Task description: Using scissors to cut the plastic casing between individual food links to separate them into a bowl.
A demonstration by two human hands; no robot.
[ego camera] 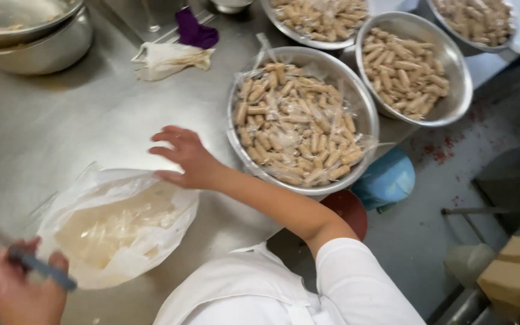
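Down on the steel table [61,132], the right hand [189,159] lay spread flat, fingers open, its thumb side touching the edge of a white plastic bag [115,225] of clear wrappers. Lower left, the left hand [22,289] was closed around a blue-handled tool [43,269]. Just right of the open hand stood a metal bowl [302,120] of wrapped brown rolls, two similar bowls beyond it.

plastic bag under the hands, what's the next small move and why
Probably press the right hand down on the bag's edge to hold it. The fingers rest at its rim, the bag lies open and crumpled on the table, and the left hand grips a blue tool beside it.
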